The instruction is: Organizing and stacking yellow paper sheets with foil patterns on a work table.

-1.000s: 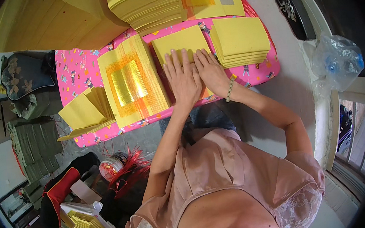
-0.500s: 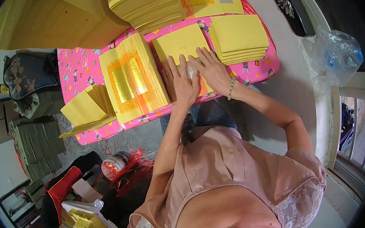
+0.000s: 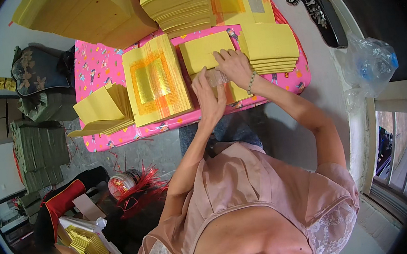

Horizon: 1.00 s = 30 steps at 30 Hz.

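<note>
A yellow paper sheet (image 3: 206,49) lies before me on the pink table, folded over on itself, with an orange-marked part showing nearer me. A clear, shiny piece (image 3: 217,78), its kind unclear, sits on the paper between my hands. My right hand (image 3: 235,68) rests there with bent fingers, seemingly gripping the clear piece; its thumb is hidden. On the near left side, my left hand (image 3: 209,97) touches the paper, its fingers and thumb apart. To the left stands a thick stack of paper with gold squares (image 3: 153,83); to the right, a pile of folded yellow sheets (image 3: 271,43).
Tall yellow paper stacks (image 3: 173,6) line the table's far side. More folded paper (image 3: 100,109) stands at the left. Keys lie on a black case (image 3: 322,20) at right, near a clear plastic bag (image 3: 374,61). Red strands (image 3: 143,188) spill by a tub below.
My right hand has slid forward and its fingers have bent. My left hand has drawn back a little from the paper's far part. More of the clear piece shows. The whole view has shifted slightly.
</note>
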Tool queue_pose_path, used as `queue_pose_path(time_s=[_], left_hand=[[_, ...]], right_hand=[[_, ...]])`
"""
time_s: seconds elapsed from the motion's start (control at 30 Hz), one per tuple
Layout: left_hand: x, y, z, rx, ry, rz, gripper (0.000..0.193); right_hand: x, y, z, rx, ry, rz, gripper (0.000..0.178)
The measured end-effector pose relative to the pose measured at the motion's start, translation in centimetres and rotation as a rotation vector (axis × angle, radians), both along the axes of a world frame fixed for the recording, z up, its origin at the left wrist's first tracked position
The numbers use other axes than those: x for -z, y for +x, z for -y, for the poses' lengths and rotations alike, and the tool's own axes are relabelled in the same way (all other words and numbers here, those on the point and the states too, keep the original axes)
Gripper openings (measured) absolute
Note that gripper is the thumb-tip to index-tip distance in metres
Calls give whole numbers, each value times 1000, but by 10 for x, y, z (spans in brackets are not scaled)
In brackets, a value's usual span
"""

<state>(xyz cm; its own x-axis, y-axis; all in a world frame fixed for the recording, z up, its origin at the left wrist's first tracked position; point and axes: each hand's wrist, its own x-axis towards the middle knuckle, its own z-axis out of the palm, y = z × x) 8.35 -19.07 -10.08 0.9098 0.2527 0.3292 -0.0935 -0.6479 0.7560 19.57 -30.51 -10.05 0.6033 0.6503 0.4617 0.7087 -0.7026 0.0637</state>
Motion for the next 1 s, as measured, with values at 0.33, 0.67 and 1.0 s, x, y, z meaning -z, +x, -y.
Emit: queue_pose_path(time_s=[0.33,0.67,1.0], left_hand=[[-10,64,-10,-195,-1351,-115,46],[-72,61,6,-154,-1250,261,25],[-82,96,31,339,-1074,-266,21]], right_hand=[[1,2,0,-9,-148,91,24],[-73,3,24,-16,462,31,37],[-73,37,154,174,799,-499,42]])
